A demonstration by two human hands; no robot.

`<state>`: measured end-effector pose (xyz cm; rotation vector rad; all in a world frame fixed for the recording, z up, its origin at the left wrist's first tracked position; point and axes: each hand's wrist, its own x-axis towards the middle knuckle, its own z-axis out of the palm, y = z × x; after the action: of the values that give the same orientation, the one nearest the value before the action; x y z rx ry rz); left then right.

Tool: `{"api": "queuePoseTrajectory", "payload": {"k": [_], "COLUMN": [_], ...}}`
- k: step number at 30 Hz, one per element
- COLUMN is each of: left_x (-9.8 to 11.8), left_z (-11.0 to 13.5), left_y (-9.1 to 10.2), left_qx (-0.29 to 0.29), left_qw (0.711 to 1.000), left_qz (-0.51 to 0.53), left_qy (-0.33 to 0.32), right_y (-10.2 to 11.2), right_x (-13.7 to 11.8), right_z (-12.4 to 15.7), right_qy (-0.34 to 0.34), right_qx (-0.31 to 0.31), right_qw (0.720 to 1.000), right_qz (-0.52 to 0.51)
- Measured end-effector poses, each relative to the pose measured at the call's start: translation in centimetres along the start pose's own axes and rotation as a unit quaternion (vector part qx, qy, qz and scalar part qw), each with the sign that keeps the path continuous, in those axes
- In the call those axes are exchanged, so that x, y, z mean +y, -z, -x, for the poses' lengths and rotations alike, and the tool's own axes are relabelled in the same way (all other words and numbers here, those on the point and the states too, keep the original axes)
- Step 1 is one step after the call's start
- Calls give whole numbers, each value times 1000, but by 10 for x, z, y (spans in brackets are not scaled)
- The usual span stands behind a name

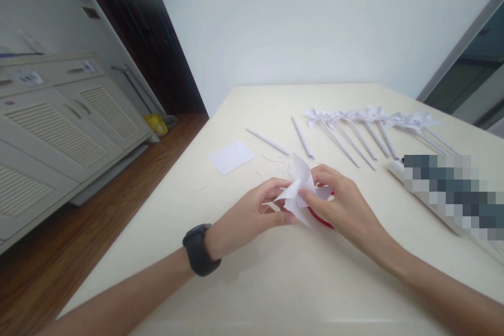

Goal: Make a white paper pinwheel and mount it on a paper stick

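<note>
A white paper pinwheel (299, 184), its blades curled towards the middle, is held up between both hands over the table. My left hand (271, 205) grips it from the left, thumb below and fingers behind. My right hand (334, 194) pinches it from the right, with the thumb pressed near its centre. Beneath the right hand shows part of a red curved object (321, 219), mostly hidden, perhaps a scissors handle. Thin paper strips (284, 167) lie just behind the pinwheel.
Two rolled paper sticks (268, 142) and a square paper sheet (232, 157) lie beyond my hands on the cream table (244, 294). Several finished pinwheels on sticks (370, 115) are lined up at the back right. A blurred-out long object (452, 194) lies at the right.
</note>
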<state>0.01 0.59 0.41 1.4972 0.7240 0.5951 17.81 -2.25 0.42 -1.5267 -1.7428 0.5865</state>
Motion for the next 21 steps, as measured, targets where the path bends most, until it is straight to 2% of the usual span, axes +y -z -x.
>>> {"api": "queuePoseTrajectory", "payload": {"k": [5,12,18,21], "left_x": [6,6,3,4], "left_z": [-1,0,0,0], "left_y": [2,1,-1,-1], "left_qx": [-10,-12,48,38], "left_qw": [999,995,997,998], "left_qz": [8,74,17,13], "left_qy": [31,66,53,54], "right_y": [-1,-3,-4,-5], "right_x": [-1,-3,-8,-8], "right_z": [1,6,8,9], "right_qy": [10,13,-3,-5], "right_qx": [-14,-32,-43,-45], "right_qw": [1000,999,999,999], "right_qz": [-13,-13,-16,-26]}}
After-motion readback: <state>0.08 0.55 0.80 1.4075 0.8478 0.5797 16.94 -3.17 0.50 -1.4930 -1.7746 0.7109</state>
